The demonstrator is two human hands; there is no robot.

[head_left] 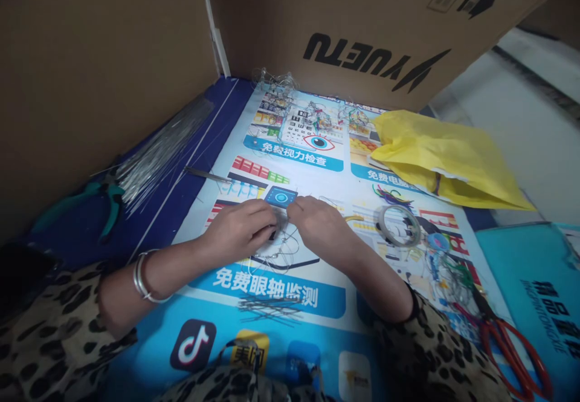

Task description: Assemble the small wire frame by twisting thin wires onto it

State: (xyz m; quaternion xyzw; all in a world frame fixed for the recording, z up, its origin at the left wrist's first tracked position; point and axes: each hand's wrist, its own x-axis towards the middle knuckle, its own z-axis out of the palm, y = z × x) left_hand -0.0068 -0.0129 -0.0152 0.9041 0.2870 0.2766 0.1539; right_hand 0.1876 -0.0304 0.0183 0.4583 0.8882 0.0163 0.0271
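Observation:
My left hand (251,223) is closed over the printed poster, its fingers bent and pressed together. Close beside it, my right hand (317,223) is closed in a pinch. Between and below them hang thin loops of beaded wire (276,256), which both hands appear to grip; the exact hold is hidden by my fingers. A small bundle of short cut wires (270,309) lies nearer to me. Beyond my left hand are slim metal tweezers (208,175). To the right of my right hand rests a roll of clear tape (399,225).
Teal-handled pliers (111,202) and a bundle of straight wires (165,151) lie left. Wire tangles (276,87) sit at the back against a cardboard box (362,21). On the right are a yellow bag (444,154), red-handled scissors (514,353) and a turquoise packet (521,275).

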